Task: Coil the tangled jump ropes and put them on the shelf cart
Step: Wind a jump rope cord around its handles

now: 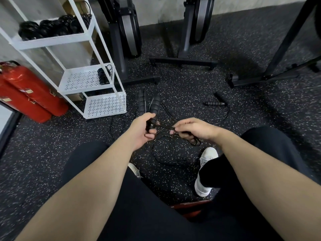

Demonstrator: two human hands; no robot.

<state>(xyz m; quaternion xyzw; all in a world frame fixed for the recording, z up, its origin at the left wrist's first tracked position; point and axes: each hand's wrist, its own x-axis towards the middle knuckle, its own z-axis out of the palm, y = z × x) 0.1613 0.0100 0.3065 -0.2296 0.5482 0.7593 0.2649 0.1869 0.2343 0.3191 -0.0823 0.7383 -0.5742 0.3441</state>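
Speckled rubber floor (pixel 182 94) — left hand (pixel 144 129) grips two jump-rope handles (pixel 153 108), right hand (pixel 194 130) fingers pinch the black cord (pixel 166 126); white shelf cart (pixel 97 84) stands beside, holding coiled ropes (pixel 52 28).

handle ends (pixel 150 125): hiding inside the left hand (pixel 142 131)
fire extinguishers (pixel 29 91): running off the left edge
top shelf ropes (pixel 52 28): blurring together

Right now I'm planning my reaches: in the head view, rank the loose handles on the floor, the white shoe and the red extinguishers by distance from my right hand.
From the right hand:
1. White shoe, just below it.
2. Loose handles, ahead and to the right; close to the shoe's distance.
3. Red extinguishers, far left beside the cart.
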